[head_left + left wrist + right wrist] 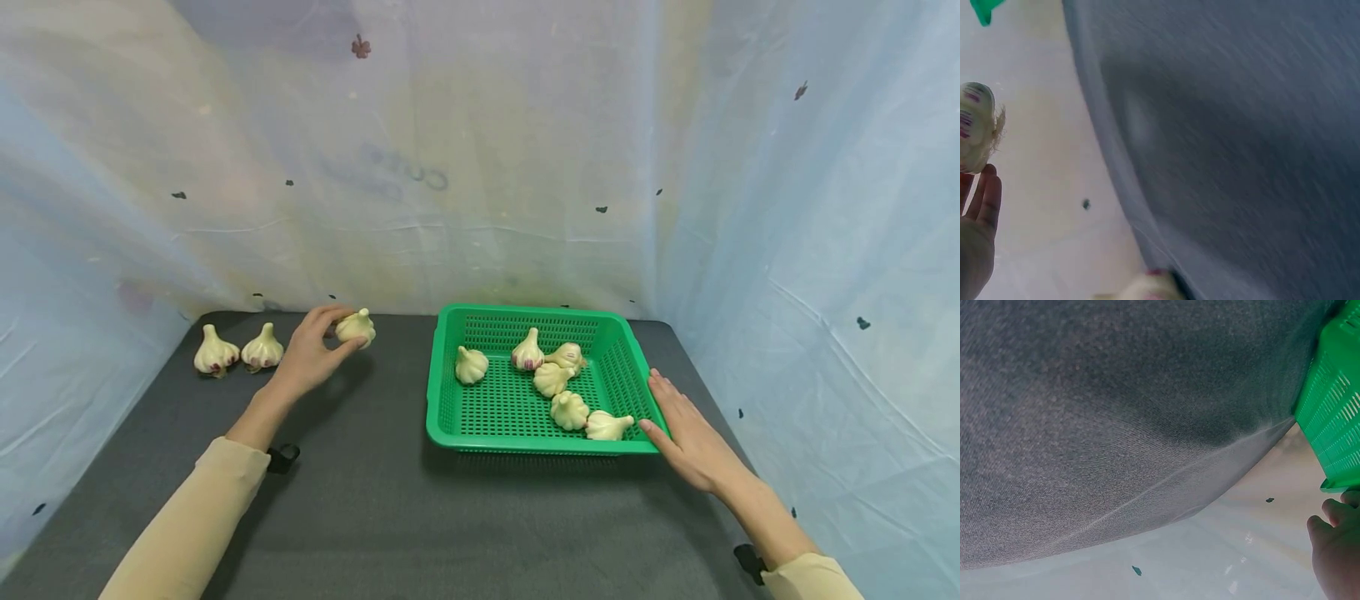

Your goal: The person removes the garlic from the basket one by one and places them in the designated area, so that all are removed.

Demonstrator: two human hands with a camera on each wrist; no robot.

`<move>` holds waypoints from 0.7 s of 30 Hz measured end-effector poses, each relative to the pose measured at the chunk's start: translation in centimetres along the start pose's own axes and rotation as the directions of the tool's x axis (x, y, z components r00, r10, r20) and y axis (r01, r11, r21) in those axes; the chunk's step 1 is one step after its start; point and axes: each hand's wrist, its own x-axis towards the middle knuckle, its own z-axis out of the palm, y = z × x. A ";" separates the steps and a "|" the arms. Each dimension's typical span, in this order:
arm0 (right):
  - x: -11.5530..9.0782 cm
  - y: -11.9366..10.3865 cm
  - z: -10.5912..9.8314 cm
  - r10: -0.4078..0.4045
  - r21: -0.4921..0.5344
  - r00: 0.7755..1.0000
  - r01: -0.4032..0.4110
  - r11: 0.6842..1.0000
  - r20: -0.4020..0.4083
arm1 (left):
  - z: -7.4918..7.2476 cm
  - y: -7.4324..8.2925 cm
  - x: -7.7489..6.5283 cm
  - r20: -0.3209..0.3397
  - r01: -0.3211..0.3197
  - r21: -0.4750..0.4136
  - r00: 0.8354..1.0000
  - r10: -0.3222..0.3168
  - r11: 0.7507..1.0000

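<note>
Two garlic bulbs [216, 353], perhaps touching each other, lie left of the left fingers [327, 314]; rightward, a basket [525, 445] holds six.

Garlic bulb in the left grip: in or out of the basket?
Out. In the head view, dark table shows between the garlic bulb in the left grip and the green basket.

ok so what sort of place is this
Probably a makeshift work booth, perhaps set up for filming, though I can't be sure. A dark table stands with pale sheeting hung behind it and along both sides, and garlic bulbs and a green basket are set out there.
</note>
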 end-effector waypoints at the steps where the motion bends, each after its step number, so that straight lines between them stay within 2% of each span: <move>1: 0.0 0.0 0.0 0.001 0.000 1.000 -0.001 1.000 0.001 | -0.1 -0.4 -0.1 0.007 0.007 0.012 1.000 -0.007 1.000; 7: 0.0 0.0 -0.1 -0.003 0.007 1.000 0.003 1.000 -0.001 | -1.1 -2.6 -0.7 0.033 0.073 0.081 0.997 -0.076 0.994; 12: 0.0 0.0 0.0 -0.006 0.005 1.000 0.007 1.000 -0.005 | -2.0 -4.1 -1.2 0.016 0.114 0.119 0.993 -0.117 0.986; 15: 0.0 0.0 0.1 -0.010 0.002 1.000 0.010 1.000 -0.007 | -2.5 -4.9 -1.5 0.015 0.132 0.158 0.991 -0.136 0.979; 21: 0.0 0.0 0.1 -0.005 0.003 1.000 0.005 1.000 -0.003 | -3.2 -5.8 -2.1 0.056 0.156 0.248 0.983 -0.175 0.956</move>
